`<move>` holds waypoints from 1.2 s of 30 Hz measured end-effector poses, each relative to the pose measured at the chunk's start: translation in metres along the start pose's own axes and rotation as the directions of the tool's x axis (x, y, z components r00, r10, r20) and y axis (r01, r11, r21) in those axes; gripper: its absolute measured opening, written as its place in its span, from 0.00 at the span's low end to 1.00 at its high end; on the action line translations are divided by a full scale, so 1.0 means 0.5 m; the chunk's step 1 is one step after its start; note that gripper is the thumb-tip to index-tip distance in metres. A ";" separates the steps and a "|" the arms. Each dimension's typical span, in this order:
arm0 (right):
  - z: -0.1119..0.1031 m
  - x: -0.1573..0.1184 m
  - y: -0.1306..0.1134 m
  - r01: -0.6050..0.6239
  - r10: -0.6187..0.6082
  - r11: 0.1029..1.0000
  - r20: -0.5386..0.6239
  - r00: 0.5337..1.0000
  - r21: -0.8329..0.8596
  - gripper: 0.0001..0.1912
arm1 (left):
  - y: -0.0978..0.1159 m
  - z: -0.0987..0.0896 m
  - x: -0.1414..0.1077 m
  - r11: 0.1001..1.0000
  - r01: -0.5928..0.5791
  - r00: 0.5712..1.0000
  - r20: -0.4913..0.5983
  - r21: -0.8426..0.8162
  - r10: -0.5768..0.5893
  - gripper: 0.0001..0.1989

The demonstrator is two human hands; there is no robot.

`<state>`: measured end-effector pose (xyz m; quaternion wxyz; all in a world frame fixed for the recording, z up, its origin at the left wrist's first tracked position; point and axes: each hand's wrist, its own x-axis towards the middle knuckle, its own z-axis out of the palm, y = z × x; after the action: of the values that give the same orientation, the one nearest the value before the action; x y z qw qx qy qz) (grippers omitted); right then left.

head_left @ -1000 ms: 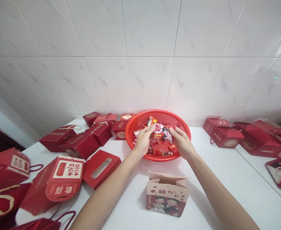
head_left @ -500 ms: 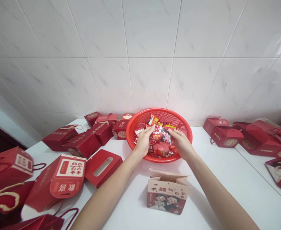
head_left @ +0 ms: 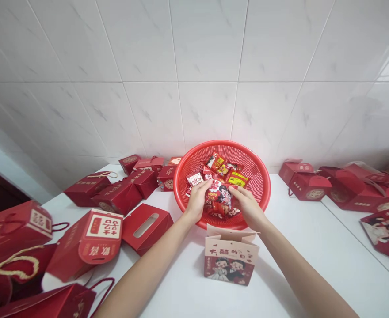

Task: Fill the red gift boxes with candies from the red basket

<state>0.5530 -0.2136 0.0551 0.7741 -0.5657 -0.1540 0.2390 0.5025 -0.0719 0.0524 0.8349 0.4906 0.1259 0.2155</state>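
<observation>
Between my two hands is a red snack packet (head_left: 220,195) printed with a cartoon couple. My left hand (head_left: 197,201) pinches its left edge, and my right hand (head_left: 245,204) grips the right edge. Both hands are over the near part of a red plastic colander (head_left: 262,176). Inside the colander lie several other small packets, among them a yellow-and-red packet (head_left: 237,179) and a white-and-red packet (head_left: 195,178). Just in front of the colander a small paper gift box (head_left: 230,265) stands upright with its top open; its inside is mostly hidden.
Several red gift boxes (head_left: 101,240) crowd the left of the white table (head_left: 168,287), some with rope handles. More red boxes (head_left: 310,185) stand at the right, with a flat printed piece (head_left: 385,229) near the right edge. A tiled wall (head_left: 207,110) rises behind.
Both hands have drawn the packet slightly toward me and tilted it more upright. The colander's far rim now appears raised, and more packets in it show.
</observation>
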 end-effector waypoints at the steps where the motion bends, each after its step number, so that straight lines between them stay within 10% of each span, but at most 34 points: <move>1: -0.002 0.000 0.009 0.014 -0.014 1.000 -0.006 1.000 -0.017 0.19 | -0.006 -0.004 0.001 1.000 -0.008 1.000 -0.004 0.015 0.008 0.18; 13: -0.067 0.031 0.086 0.073 -0.080 0.994 -0.080 0.994 -0.086 0.21 | -0.087 -0.035 0.013 0.901 -0.199 0.967 0.224 0.385 0.119 0.16; 24: -0.081 0.027 0.087 0.245 -0.278 0.937 -0.105 0.955 -0.250 0.19 | -0.025 -0.050 -0.043 0.436 -0.477 0.871 0.475 0.763 0.124 0.10; 30: -0.073 0.015 0.072 0.307 -0.469 0.721 -0.111 0.876 -0.621 0.09 | -0.009 -0.060 -0.050 0.182 -0.520 0.852 0.521 0.834 0.047 0.12; 36: -0.088 0.014 0.082 0.446 -0.701 0.391 0.053 0.711 -0.805 0.19 | 0.008 -0.054 -0.048 0.154 -0.545 0.838 0.542 0.824 0.063 0.11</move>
<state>0.5732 -0.2350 0.0022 0.5000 -0.7766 -0.3105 -0.2246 0.4692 -0.0609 0.0426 0.2903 0.9430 -0.0395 0.1575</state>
